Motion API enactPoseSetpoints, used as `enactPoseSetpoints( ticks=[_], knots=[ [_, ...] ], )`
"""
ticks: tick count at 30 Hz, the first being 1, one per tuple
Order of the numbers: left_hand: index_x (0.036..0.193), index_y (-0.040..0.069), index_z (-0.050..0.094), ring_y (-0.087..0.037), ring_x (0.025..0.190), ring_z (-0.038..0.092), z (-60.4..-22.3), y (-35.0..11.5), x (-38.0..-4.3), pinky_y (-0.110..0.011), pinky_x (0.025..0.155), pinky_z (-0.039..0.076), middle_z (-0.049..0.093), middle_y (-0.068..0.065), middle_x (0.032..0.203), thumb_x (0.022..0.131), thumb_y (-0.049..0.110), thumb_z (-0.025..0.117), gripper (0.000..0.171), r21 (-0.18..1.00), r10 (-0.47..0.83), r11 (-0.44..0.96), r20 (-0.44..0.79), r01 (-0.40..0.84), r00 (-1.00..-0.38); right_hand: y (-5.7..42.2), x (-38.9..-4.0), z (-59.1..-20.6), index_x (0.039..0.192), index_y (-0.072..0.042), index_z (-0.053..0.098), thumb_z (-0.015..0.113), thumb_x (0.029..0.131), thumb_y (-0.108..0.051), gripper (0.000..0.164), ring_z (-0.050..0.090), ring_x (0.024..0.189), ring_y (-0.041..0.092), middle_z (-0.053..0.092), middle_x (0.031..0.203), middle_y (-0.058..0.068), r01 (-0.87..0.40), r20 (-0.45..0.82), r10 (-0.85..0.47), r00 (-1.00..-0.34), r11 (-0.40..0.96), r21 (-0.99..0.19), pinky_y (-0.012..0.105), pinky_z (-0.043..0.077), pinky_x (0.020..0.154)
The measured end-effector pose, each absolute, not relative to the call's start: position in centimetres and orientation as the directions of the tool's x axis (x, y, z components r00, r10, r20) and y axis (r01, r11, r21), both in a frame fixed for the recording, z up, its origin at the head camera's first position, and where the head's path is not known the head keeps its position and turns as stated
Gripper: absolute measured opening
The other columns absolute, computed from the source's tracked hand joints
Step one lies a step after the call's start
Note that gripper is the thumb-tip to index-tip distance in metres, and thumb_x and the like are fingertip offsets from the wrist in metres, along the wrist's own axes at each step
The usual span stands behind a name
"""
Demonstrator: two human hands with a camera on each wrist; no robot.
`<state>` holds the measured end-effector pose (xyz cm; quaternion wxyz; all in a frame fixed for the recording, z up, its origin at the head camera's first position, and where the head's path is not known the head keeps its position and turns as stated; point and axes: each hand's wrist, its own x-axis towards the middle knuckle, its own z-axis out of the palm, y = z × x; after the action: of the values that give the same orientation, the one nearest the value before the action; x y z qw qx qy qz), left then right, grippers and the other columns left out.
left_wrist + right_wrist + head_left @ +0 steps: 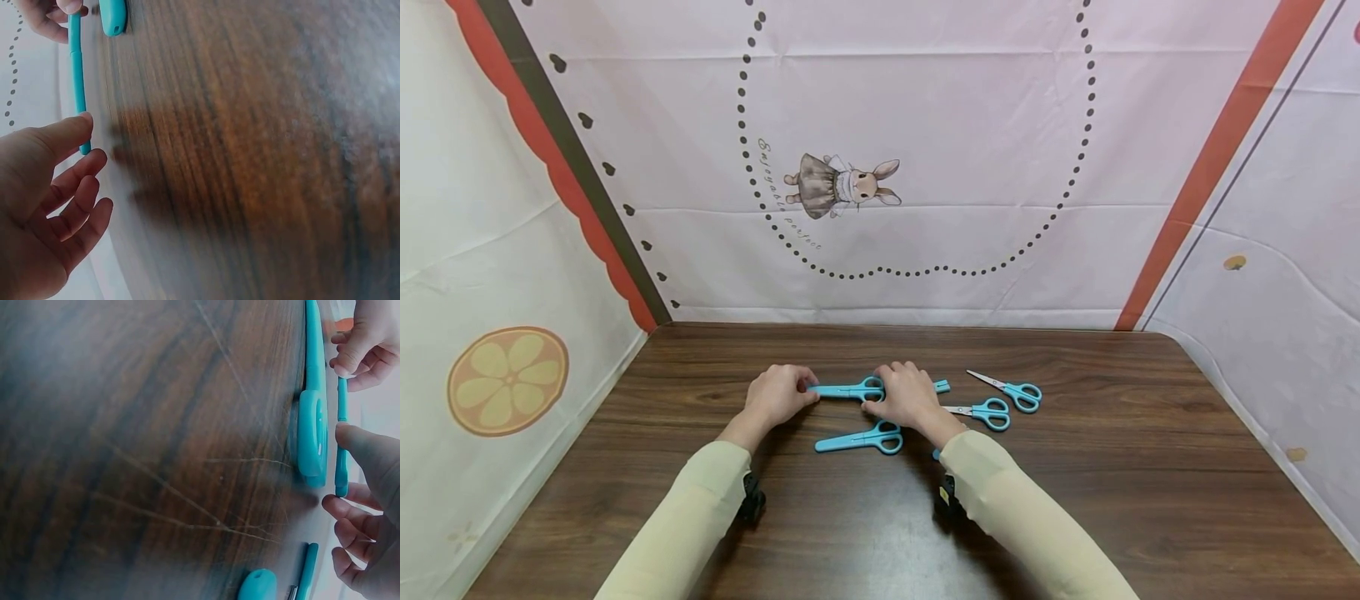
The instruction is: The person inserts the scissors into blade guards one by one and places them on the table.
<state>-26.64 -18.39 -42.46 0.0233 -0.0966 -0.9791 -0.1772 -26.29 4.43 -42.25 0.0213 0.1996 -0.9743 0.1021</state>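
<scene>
A pair of light-blue scissors (838,391) with its blades inside a blue sheath is held between both hands, just above the table. The left hand (777,395) pinches the tip of the sheath between thumb and fingers; its other fingers are loosely bent in the left wrist view. My right hand (910,396) grips the handle loops with thumb and fingers. Closer to me, a second sheathed pair of scissors (857,438) lies on the table, its handle pointing right. Beyond the right hand shows the end of a blue piece (942,386), mostly hidden.
Right of the right hand lie two pairs of blue-handled scissors with bare blades, one nearer (991,414) and one farther (1024,397). A blue bit (936,454) peeks out beside the right wrist. The brown wooden table (1075,500) meets a printed cloth (962,167) behind.
</scene>
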Motion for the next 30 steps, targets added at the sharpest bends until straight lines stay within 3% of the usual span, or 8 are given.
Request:
enactPoseSetpoints(
  ticks=[30],
  knots=[
    [0.088, 0.022, 0.070, -0.013, 0.070, 0.055, -42.51, -18.31, -26.60, -0.031, 0.054, 0.042, 0.061, 0.004, 0.081, 0.078, 0.026, 0.073, 0.011, 0.337, 0.184, 0.923, 0.037, 0.186, -0.982, 4.27, -26.25, -42.50, 0.122, -0.017, 0.057, 0.061, 0.081, -0.053, 0.054, 0.049, 0.098, 0.023, 0.055, 0.112, 0.004, -0.396, 0.053, -0.393, -0.918, 0.905, -0.157, 0.036, 0.037, 0.075]
  ],
)
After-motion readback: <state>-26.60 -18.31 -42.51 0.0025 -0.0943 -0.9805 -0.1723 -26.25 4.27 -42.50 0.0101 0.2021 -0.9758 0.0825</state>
